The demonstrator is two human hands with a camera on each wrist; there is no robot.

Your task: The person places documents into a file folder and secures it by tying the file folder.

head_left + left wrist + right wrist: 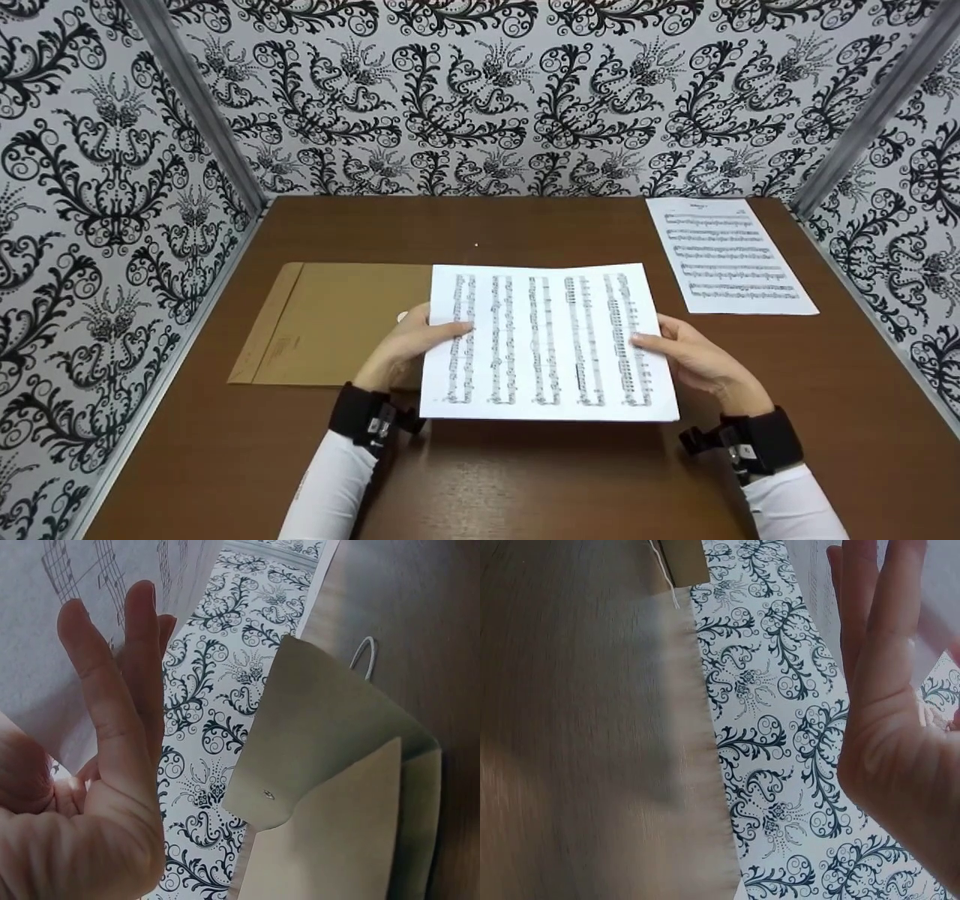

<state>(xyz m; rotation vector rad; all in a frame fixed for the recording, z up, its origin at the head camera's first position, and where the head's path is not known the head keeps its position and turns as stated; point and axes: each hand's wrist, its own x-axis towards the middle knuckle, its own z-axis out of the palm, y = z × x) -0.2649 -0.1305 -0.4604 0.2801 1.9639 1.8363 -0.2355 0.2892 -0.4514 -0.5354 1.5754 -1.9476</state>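
Observation:
Both hands hold a stack of sheet music [551, 345] turned sideways, its staves running up and down in the head view. On its left edge the left hand [411, 339] grips with the thumb on top and the fingers beneath. The right hand [694, 356] pinches the opposite edge the same way. In the left wrist view the fingers [112, 705] of the left hand lie against the underside of the paper [34, 637]. A brown envelope [345, 322] lies on the table just behind and left of the left hand, partly covered by the sheets.
Another sheet of music [731, 255] lies face up at the back right of the brown table [480, 480]. A string [365, 652] shows beside the envelope's raised flap [300, 720] in the left wrist view. Patterned walls [480, 97] enclose the back and sides.

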